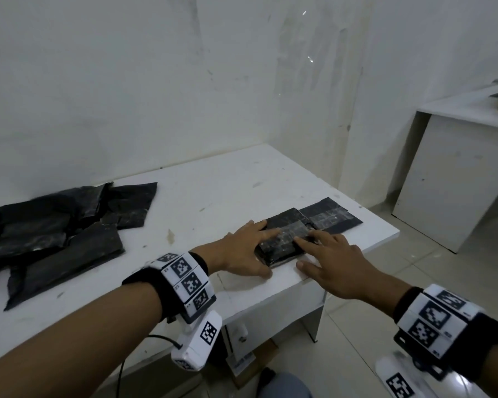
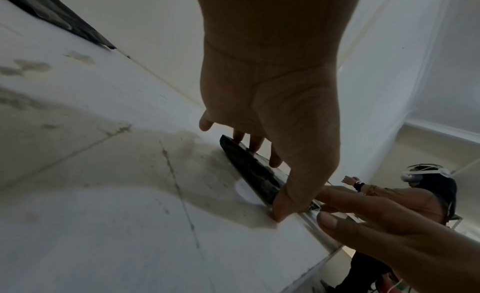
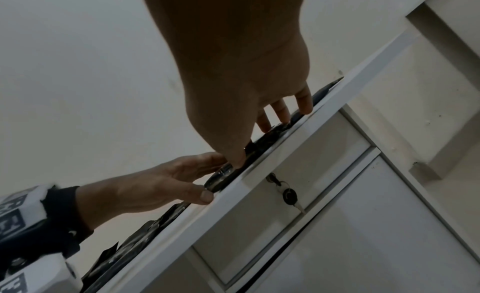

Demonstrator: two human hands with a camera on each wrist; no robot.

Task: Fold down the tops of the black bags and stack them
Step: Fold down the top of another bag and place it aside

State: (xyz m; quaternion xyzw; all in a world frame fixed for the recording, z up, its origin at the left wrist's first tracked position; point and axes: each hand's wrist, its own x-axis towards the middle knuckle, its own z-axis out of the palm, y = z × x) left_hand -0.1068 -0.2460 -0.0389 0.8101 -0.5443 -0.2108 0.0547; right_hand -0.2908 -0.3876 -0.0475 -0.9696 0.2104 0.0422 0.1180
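Note:
A small stack of folded black bags (image 1: 282,239) lies near the front right edge of the white table (image 1: 213,196). My left hand (image 1: 247,251) lies flat on its left side with straight fingers, thumb on the table. My right hand (image 1: 328,257) presses its right side with straight fingers, thumb on the tabletop. One more flat black bag (image 1: 332,218) lies just behind the stack. A loose pile of unfolded black bags (image 1: 55,228) covers the table's left end. The left wrist view shows the stack (image 2: 249,170) edge-on under my fingers; in the right wrist view the stack (image 3: 262,145) appears likewise.
The table's front edge runs right by my thumbs, with a locked drawer and key (image 3: 289,194) below. A second white table (image 1: 457,168) stands at the right. Another person (image 2: 415,194) with a headset sits in the background of the left wrist view.

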